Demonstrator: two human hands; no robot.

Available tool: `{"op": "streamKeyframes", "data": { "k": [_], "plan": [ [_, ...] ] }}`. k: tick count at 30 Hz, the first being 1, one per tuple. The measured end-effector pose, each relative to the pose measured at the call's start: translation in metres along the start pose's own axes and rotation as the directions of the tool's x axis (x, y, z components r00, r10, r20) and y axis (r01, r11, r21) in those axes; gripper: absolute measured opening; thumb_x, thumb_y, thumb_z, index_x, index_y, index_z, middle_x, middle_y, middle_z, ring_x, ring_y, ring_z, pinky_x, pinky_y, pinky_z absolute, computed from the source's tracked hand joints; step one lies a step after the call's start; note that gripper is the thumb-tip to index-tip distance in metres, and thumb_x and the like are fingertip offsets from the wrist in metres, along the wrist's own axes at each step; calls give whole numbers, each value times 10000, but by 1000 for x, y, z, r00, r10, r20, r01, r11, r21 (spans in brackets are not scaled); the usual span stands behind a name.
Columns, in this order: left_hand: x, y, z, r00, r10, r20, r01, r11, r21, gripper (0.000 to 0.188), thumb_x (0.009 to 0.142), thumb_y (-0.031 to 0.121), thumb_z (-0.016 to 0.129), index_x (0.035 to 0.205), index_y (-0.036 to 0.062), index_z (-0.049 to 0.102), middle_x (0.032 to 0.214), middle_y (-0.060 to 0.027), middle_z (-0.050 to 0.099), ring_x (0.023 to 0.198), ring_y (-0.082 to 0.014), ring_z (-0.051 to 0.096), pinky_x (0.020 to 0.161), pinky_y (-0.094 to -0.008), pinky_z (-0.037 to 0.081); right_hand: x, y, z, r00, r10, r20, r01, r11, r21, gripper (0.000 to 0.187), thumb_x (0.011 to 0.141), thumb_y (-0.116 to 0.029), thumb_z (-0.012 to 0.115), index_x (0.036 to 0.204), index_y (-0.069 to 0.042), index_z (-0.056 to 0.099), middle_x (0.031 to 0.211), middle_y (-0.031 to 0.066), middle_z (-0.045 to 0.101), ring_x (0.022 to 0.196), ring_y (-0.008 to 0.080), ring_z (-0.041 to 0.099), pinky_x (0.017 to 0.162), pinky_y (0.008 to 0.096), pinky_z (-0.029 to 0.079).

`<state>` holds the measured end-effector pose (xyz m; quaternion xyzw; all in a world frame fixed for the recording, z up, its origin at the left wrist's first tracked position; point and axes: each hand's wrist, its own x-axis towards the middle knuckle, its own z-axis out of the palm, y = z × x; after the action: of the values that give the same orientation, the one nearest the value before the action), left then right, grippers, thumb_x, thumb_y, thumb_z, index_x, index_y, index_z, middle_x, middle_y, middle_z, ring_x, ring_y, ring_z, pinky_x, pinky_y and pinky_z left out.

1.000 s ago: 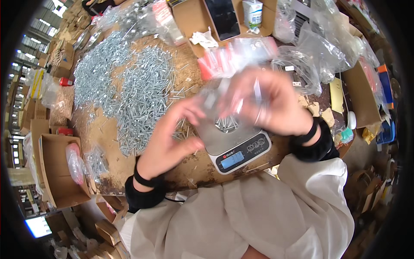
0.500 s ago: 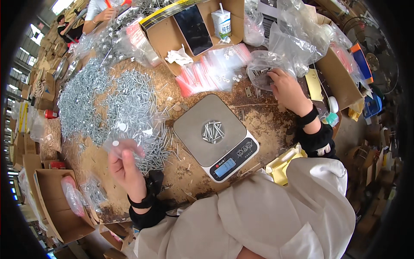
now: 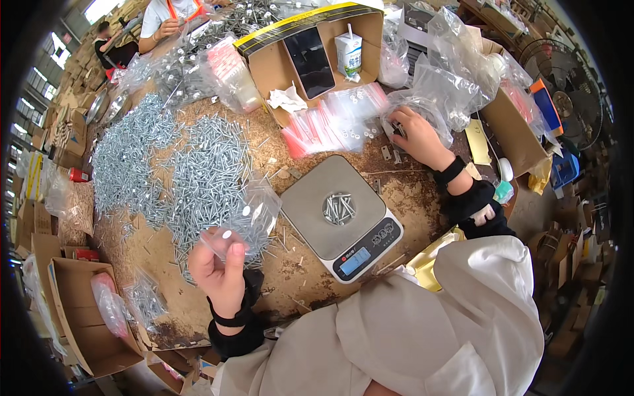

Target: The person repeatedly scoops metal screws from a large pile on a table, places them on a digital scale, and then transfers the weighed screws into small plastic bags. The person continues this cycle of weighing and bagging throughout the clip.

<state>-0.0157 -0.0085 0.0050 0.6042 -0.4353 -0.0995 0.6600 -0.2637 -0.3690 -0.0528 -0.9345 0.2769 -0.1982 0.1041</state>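
the left grip [image 3: 221,280] pinches a clear bag [image 3: 262,210] at a screw pile's [image 3: 206,171] edge; the right grip [image 3: 421,137], too obscured to judge, is at a plastic bag [image 3: 408,99]; screws [image 3: 339,208] lie on the scale [image 3: 310,195].

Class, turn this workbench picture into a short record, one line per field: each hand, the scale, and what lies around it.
Left hand: holding a clear bag by its edge
Right hand: fingers bent at a see-through sack; their grip is unclear
Scale: on the bench, display lit
On the scale: small group of silvery screws
Left of scale: large heaps of metal fasteners
Beyond scale: red-edged bags; cardboard box with a leaning phone and upright drink carton
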Motion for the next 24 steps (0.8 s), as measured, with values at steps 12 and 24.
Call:
{"op": "streamKeyframes", "data": {
  "k": [12, 24],
  "plan": [
    [-3, -7, -5, 1000, 3, 4, -3, 997, 74, 117, 865, 53, 725, 892, -35, 654, 730, -30, 581, 669, -116, 503, 648, -260, 399, 0, -4, -8, 992, 74, 106, -91, 981, 171, 343, 765, 41, 675, 1104, 6, 633, 1041, 176, 582, 965, 366, 627, 860, 412, 517],
    [-2, -3, -5, 1000, 11, -5, -10, 992, 129, 124, 860, 44, 712, 828, -30, 619, 709, -36, 564, 634, -117, 477, 616, -260, 372, -5, 2, -6, 995, -48, 91, 39, 995, 94, 239, 811, 21, 653, 1047, -20, 645, 1085, 176, 574, 951, 411, 620, 828, 455, 509]
  ]
}}
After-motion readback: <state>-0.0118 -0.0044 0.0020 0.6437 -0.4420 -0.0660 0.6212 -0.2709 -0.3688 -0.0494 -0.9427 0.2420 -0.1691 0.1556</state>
